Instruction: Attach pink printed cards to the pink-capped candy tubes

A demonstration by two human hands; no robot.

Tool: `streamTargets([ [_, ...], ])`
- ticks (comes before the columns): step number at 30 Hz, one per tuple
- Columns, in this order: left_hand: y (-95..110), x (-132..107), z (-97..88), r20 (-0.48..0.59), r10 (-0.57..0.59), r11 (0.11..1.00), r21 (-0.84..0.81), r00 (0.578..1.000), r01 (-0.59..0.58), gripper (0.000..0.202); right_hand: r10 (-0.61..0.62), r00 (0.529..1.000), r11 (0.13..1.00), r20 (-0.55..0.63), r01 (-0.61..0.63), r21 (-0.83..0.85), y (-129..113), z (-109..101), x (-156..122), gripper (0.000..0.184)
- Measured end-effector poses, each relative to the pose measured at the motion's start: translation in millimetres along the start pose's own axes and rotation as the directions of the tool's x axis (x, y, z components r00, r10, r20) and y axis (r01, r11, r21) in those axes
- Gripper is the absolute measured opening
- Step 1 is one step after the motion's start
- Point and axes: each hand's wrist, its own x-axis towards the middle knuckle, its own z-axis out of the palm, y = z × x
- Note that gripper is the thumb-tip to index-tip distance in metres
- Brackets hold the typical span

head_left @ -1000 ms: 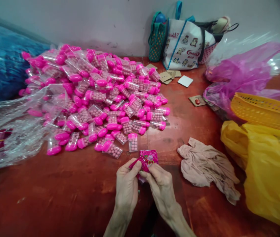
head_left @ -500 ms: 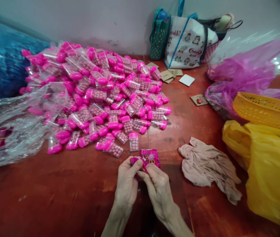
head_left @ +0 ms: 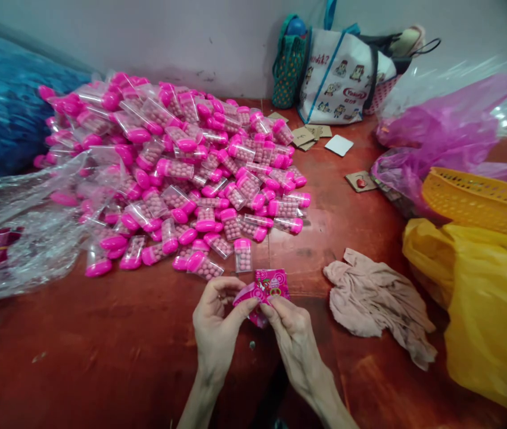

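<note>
My left hand (head_left: 215, 325) and my right hand (head_left: 291, 339) meet over the front of the red-brown table (head_left: 101, 357), and both pinch a small pink printed label (head_left: 267, 287) wrapped round a pink container that is mostly hidden by the fingers. Just beyond them lies a big heap of clear candy containers with pink caps (head_left: 182, 173), full of pink balls. The nearest container (head_left: 243, 255) of the heap lies a short way from my fingertips.
A crumpled beige cloth (head_left: 378, 301) lies right of my hands. Yellow plastic bag (head_left: 490, 304), orange basket (head_left: 476, 199) and pink plastic sheet (head_left: 441, 128) fill the right side. Clear plastic (head_left: 16, 238) and a blue bag (head_left: 3, 113) lie left; tote bags (head_left: 338, 74) and cards (head_left: 338, 145) stand at the back.
My left hand has shifted a little left and turned, its fingers now curled open round the label's left end. The label has been pulled flatter between both hands.
</note>
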Motion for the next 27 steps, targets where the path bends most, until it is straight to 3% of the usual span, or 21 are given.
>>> streamTargets([
  [3,2,4,-5.5,0.115,0.068,0.988,0.130,0.991,-0.083,0.010,-0.053,0.998,0.996,0.014,0.054,-0.077,0,-2,0,0.030],
  [7,4,10,-12.4,0.242,-0.129,0.991,0.074,0.962,0.114,0.011,-0.105,0.993,0.976,0.052,0.113,-0.188,0,-4,1,0.029],
  [9,4,12,-15.7,0.271,-0.151,0.989,0.042,0.951,0.145,0.005,-0.113,0.991,0.963,0.072,0.127,-0.236,1,-3,1,0.028],
  [14,4,12,-17.8,0.236,-0.125,0.992,0.029,0.964,0.121,0.014,-0.150,0.982,0.944,0.112,0.175,-0.279,4,-1,-1,0.025],
  [18,3,9,-10.5,0.167,-0.190,0.975,-0.086,0.967,0.207,0.016,-0.143,0.984,0.954,0.104,0.165,-0.249,0,-2,1,0.026],
  [22,5,8,-0.8,0.175,-0.294,0.912,-0.244,0.940,0.330,0.022,-0.126,0.985,0.980,0.116,0.142,-0.140,-4,-5,4,0.029],
  [27,5,11,0.9,0.179,-0.264,0.905,-0.295,0.948,0.308,0.037,-0.069,0.994,0.994,0.080,0.076,-0.081,-3,-9,5,0.034],
])
